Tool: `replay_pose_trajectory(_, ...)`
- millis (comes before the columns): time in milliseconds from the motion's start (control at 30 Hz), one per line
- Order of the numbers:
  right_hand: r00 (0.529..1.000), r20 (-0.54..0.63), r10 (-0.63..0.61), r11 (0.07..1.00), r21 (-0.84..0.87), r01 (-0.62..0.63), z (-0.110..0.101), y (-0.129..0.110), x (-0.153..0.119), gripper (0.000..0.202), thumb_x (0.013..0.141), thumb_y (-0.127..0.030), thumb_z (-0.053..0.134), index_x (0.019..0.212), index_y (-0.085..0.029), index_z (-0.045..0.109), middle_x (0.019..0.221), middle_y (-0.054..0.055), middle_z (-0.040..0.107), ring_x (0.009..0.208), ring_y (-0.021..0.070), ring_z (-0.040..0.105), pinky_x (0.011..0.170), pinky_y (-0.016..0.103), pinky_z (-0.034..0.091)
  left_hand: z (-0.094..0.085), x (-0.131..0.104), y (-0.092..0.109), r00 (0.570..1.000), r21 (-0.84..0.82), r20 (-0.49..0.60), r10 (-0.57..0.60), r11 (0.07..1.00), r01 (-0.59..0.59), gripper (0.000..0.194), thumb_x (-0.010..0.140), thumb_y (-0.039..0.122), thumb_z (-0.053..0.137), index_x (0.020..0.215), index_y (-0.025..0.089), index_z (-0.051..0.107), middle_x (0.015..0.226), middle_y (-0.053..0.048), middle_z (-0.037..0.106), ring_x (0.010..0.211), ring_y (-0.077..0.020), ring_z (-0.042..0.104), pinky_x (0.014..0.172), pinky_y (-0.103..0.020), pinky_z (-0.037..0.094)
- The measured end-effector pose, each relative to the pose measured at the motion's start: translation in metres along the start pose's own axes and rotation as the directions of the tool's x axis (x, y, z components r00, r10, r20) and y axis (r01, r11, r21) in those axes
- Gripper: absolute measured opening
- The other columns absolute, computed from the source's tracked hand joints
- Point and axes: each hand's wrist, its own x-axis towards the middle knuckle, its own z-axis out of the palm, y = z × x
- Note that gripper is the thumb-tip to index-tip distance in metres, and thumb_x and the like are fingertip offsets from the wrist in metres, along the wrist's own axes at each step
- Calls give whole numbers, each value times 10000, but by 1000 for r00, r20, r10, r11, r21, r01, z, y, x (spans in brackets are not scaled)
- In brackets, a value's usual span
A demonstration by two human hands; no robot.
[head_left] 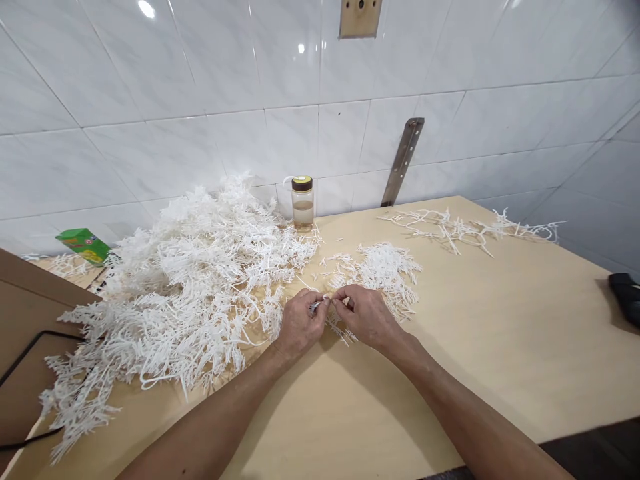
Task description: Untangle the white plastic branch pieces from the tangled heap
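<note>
My left hand [304,320] pinches a thin white branched plastic piece [325,298] above the table. Close beside it, my right hand [359,312] has thumb and index finger pressed together at the piece's right end; whatever is between these fingertips is too small to make out. A large tangled heap of white branched pieces [200,260] lies to the left. Just beyond my right hand is a smaller pile of short white pieces [385,270], with a few loose bits around it.
A bottle [303,208] with liquid stands by the tiled wall. Bare white stems [450,228] lie at the back right. A metal bracket [403,162] leans at the wall. A green box [84,245] and a cardboard box [35,333] are left; a black object [625,299] is right.
</note>
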Motion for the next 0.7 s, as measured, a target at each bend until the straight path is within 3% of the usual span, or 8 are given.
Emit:
replay_pose_trajectory(167,998,23,58,998,23,-59,0,-3,0,181,865,-251,549,836,-219,725,679,-4,709,575,148,622,609,262,439,0,0,-1,1000,-11,-10,27,1000,-27,150,875,234,567,817,189,698,720,-21,627,659,-130,567,647,-256,425)
replay_pose_trajectory(367,995,53,79,996,-46,-77,6,-5,-1,188,834,-198,529,800,-211,714,740,16,727,635,160,631,617,262,423,1,-3,-3,995,59,-9,104,993,-103,145,846,174,563,731,185,651,685,-16,584,657,-131,549,640,-252,412)
replay_pose_trajectory(600,970,47,241,970,18,-242,9,-10,0,167,803,-200,521,799,-208,687,698,4,711,650,166,643,620,258,450,3,-3,-4,982,57,-35,188,981,-186,133,838,138,547,765,182,650,680,-12,555,639,-129,529,621,-250,406)
replay_pose_trajectory(700,949,69,309,942,112,-315,6,-7,1,141,785,-204,519,777,-206,660,638,-3,690,564,159,643,546,248,459,2,-4,0,973,29,-55,226,974,-225,140,846,137,537,778,180,652,678,-11,546,623,-123,516,607,-245,398)
